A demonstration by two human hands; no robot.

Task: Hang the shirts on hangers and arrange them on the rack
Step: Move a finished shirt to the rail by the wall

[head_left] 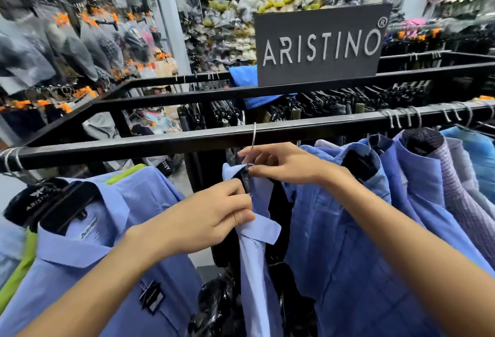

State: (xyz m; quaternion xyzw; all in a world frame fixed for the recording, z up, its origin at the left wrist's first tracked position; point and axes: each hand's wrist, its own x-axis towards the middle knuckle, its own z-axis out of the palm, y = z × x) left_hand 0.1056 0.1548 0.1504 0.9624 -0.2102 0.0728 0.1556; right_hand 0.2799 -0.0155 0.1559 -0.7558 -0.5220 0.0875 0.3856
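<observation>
A light blue shirt [255, 256] hangs edge-on from a hanger whose metal hook [253, 136] sits over the black rack rail [160, 144]. My left hand [211, 219] pinches the shirt's collar just below the hanger neck. My right hand [278, 162] holds the collar top and the base of the hook. More blue shirts on hangers [348, 216] hang to the right, and another light blue shirt on a black hanger [101, 243] hangs to the left.
A dark "ARISTINO" sign [321, 45] stands on the rack's upper rail. Behind the front rail hang dark garments on black hangers [334, 106]. A folded blue cloth [246, 77] lies on the middle rail. Packed goods fill the walls behind.
</observation>
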